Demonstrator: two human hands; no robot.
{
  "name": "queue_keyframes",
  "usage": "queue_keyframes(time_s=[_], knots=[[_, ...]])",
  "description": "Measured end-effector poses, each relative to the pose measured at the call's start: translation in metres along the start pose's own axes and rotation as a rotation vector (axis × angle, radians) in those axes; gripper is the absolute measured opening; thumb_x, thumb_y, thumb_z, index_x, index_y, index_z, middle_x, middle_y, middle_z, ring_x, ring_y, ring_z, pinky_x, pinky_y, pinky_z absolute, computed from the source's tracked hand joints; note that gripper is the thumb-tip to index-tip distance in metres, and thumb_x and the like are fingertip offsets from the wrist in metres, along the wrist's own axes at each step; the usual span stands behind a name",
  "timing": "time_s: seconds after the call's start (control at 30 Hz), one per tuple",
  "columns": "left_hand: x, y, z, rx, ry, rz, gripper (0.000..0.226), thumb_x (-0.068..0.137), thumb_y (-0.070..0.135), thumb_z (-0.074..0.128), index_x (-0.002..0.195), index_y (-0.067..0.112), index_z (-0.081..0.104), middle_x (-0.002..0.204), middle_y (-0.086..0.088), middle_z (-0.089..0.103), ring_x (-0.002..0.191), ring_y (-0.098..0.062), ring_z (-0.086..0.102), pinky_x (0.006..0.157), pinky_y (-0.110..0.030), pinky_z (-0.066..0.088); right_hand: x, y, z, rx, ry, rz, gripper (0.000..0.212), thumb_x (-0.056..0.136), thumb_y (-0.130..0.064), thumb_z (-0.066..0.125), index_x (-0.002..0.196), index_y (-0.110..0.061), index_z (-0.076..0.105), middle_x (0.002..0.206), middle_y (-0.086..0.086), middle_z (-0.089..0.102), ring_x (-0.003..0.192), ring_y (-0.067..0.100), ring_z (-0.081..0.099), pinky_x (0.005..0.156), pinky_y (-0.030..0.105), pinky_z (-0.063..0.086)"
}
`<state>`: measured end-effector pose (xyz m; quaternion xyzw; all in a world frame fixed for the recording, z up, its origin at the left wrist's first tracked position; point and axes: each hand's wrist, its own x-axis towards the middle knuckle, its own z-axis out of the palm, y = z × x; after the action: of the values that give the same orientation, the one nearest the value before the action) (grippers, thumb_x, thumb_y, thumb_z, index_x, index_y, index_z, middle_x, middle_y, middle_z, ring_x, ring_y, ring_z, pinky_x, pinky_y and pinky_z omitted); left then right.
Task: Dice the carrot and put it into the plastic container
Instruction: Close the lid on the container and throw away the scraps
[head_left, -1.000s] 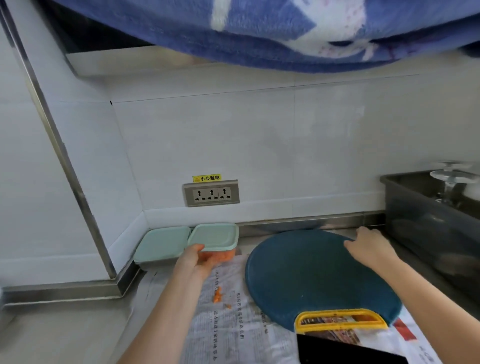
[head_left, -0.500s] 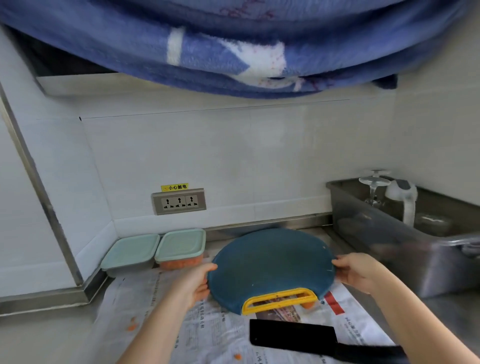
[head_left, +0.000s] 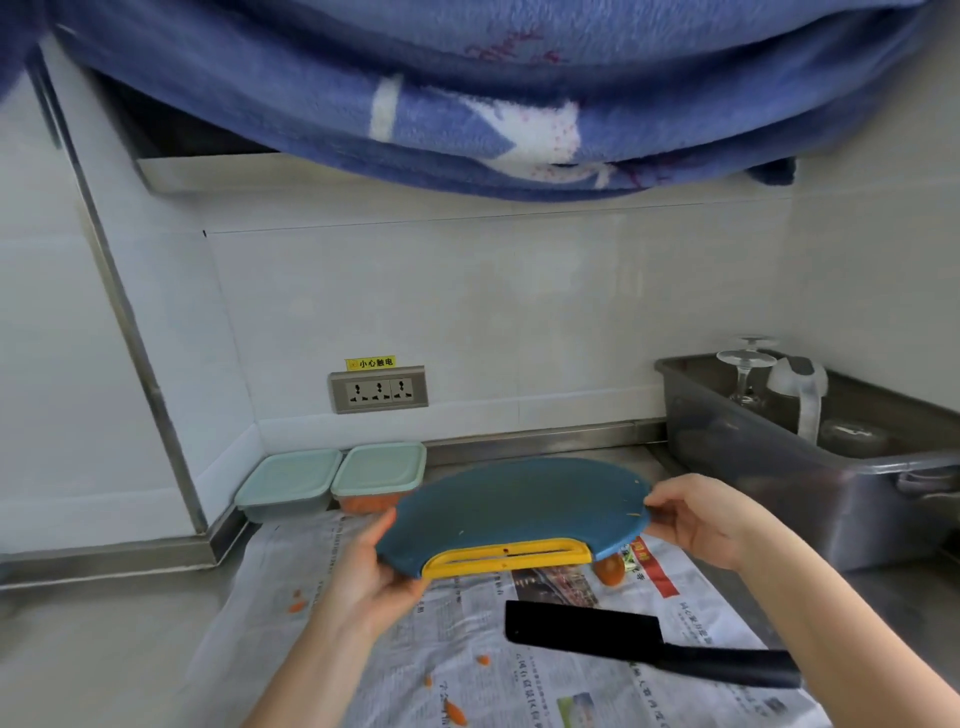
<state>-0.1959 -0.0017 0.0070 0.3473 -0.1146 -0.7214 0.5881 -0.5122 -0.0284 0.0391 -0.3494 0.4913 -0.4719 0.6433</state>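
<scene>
Over the newspaper (head_left: 519, 691) spread on the steel tabletop (head_left: 104, 649), I see both hands clamped on a round blue cutting board (head_left: 519, 509), one at each side. The left hand (head_left: 363, 577) curls round the near-left rim beside the yellow slotted handle, and the right hand (head_left: 696, 519) pinches the right rim, thumb on top. The board's face looks matte with a few pale specks on it. A stubby orange carrot end (head_left: 609, 570) sits on the paper just under the board's right edge. Small carrot scraps (head_left: 455, 713) lie scattered across the print nearer to me. The diced carrot shows as an orange layer through the clear wall of a square plastic container (head_left: 379, 475) with a pale green lid, set at the wall behind the board. A second lidded container (head_left: 288, 483) touches its left side. A black, flat, rectangular cleaver (head_left: 623, 636) lies on the newspaper below the board. To the right stands a smoky grey plastic tub (head_left: 779, 467) holding an upturned stemmed glass (head_left: 745, 374).
</scene>
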Motion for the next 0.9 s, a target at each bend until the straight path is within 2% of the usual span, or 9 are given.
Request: queue_keyframes(time_s=[0.13,0.2,0.3,0.37,0.43,0.5,0.63,0.8,0.9], knots=[[-0.026,-0.013,0.01,-0.041,-0.009,-0.026,0.017,0.096,0.014,0.049,0.1,0.001,0.058,0.071,-0.018,0.071,0.053,-0.031,0.068,0.039,-0.038,0.053,-0.016,0.006,-0.008,-0.054,0.044,0.004,0.024,0.089,0.012,0.036,0.076,0.004,0.054,0.072,0.016,0.059,0.056,0.023,0.059,0.048,0.026,0.055],[-0.036,-0.017,0.012,-0.008,-0.026,0.012,0.019,0.099,0.018,0.046,0.103,0.003,0.057,0.076,-0.017,0.072,0.057,-0.031,0.07,0.04,-0.038,0.054,-0.025,0.01,-0.011,-0.161,0.018,0.003,0.022,0.088,0.011,0.038,0.084,0.01,0.059,0.08,0.019,0.063,0.062,0.025,0.062,0.051,0.025,0.055],[-0.05,-0.009,0.01,0.038,-0.063,0.127,0.023,0.098,0.023,0.048,0.108,0.007,0.061,0.093,-0.013,0.073,0.073,-0.031,0.071,0.048,-0.038,0.057,-0.034,0.014,-0.009,-0.647,0.027,-0.165,0.05,0.089,-0.006,0.049,0.139,-0.006,0.043,0.134,0.009,0.05,0.117,0.023,0.055,0.087,0.017,0.049],[-0.056,0.003,0.003,0.062,-0.07,0.229,0.026,0.097,0.027,0.049,0.111,0.01,0.062,0.101,-0.01,0.072,0.084,-0.029,0.069,0.052,-0.038,0.058,-0.041,0.019,0.002,-0.83,0.001,-0.344,0.06,0.097,-0.01,0.047,0.148,-0.029,0.023,0.147,-0.013,0.028,0.137,0.007,0.026,0.113,0.021,0.022],[-0.062,0.015,-0.005,0.08,-0.075,0.346,0.026,0.097,0.029,0.048,0.111,0.012,0.063,0.095,-0.006,0.074,0.078,-0.025,0.071,0.053,-0.037,0.058,-0.042,0.027,0.017,-0.95,-0.06,-0.52,0.053,0.102,-0.018,0.041,0.149,-0.032,0.019,0.15,-0.021,0.016,0.139,-0.004,0.005,0.112,0.015,0.006],[-0.07,0.027,-0.018,0.075,-0.079,0.43,0.027,0.098,0.031,0.046,0.11,0.013,0.063,0.089,-0.004,0.075,0.073,-0.022,0.072,0.052,-0.035,0.058,-0.04,0.04,0.03,-1.134,-0.084,-0.679,0.053,0.102,-0.033,0.036,0.15,-0.033,0.014,0.15,-0.025,0.012,0.141,-0.003,-0.005,0.109,0.01,0.004],[-0.085,0.051,-0.046,0.083,-0.064,0.534,0.033,0.096,0.033,0.048,0.092,0.019,0.078,0.098,-0.003,0.074,0.078,-0.021,0.072,0.056,-0.037,0.059,-0.031,0.065,0.055,-1.238,-0.138,-0.869,0.057,0.097,-0.053,0.027,0.148,-0.042,0.006,0.154,-0.028,-0.007,0.141,-0.003,-0.02,0.116,0.019,-0.003],[-0.093,0.086,-0.074,0.089,-0.045,0.608,0.031,0.095,0.036,0.049,0.088,0.029,0.079,0.11,0.0,0.071,0.09,-0.02,0.071,0.069,-0.038,0.06,-0.03,0.097,0.094,-1.357,-0.394,-1.007,0.049,0.101,-0.049,0.023,0.149,-0.043,0.013,0.156,-0.024,-0.009,0.143,0.002,-0.019,0.115,0.019,-0.007],[-0.093,0.103,-0.086,0.094,-0.031,0.609,0.034,0.096,0.036,0.048,0.088,0.027,0.079,0.104,0.001,0.073,0.084,-0.018,0.072,0.062,-0.035,0.06,-0.029,0.113,0.108,-1.471,-0.584,-1.039,0.05,0.104,-0.037,0.027,0.151,-0.035,0.013,0.159,-0.02,-0.004,0.145,0.004,-0.013,0.118,0.024,-0.006]])
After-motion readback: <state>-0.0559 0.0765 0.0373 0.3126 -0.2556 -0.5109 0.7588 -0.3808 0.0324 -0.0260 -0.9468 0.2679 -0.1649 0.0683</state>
